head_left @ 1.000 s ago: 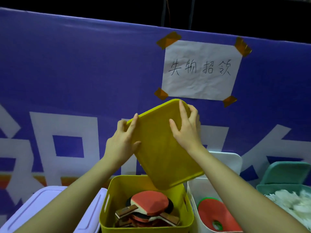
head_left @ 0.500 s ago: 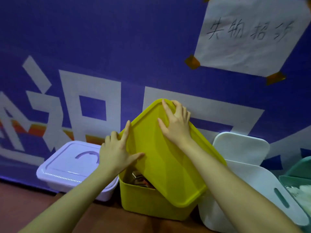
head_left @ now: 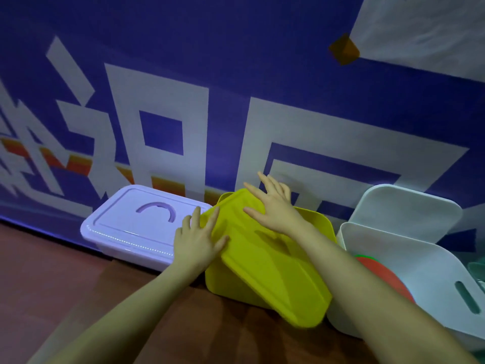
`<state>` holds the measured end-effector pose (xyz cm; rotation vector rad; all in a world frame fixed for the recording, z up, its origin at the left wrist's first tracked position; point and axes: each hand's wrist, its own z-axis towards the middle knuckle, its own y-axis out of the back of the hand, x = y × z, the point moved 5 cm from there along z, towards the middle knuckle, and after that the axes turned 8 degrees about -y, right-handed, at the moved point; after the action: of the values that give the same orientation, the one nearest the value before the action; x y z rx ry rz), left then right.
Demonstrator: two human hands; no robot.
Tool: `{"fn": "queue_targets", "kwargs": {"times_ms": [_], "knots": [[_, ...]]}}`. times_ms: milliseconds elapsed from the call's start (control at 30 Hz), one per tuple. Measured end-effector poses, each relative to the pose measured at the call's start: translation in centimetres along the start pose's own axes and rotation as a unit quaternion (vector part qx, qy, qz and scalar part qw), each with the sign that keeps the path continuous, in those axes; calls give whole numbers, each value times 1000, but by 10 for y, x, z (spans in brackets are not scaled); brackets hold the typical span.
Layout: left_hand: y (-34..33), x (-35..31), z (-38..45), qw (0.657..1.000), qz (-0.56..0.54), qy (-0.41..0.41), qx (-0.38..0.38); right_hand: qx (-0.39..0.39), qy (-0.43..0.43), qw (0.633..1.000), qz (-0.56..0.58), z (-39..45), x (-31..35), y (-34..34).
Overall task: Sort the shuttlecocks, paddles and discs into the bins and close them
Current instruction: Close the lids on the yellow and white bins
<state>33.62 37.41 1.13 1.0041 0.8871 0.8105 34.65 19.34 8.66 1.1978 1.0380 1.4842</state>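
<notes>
We press our left hand (head_left: 198, 241) and right hand (head_left: 273, 210), fingers flat and apart, on the yellow lid (head_left: 270, 261), seemingly askew over its yellow bin (head_left: 225, 282).

Reddish-brown wooden floor (head_left: 65, 298), lilac lidded box (head_left: 136, 227) at far left against the banner, yellow bin (head_left: 228, 285) just right of it, white bin (head_left: 409, 279) at right, touching the yellow one.

Yellow lid (head_left: 267, 261) lowered onto yellow bin (head_left: 225, 282), askew, paddles now covered
</notes>
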Motion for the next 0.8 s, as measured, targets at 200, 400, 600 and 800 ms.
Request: {"fn": "queue_targets", "kwargs": {"times_ms": [200, 400, 600, 800], "knots": [[-16, -6, -1, 999, -9, 13, 50, 110, -22, 994, 4, -52, -19, -40], [-21, -15, -4, 999, 10, 8, 33, 182, -3, 983, 4, -90, -16, -57], [-15, -24, -17, 999, 38, -29, 11, 206, 17, 978, -33, -103, -26, -52], [-31, -33, -29, 995, 34, -83, 33, 179, 20, 981, -75, -122, -39, -51]]}}
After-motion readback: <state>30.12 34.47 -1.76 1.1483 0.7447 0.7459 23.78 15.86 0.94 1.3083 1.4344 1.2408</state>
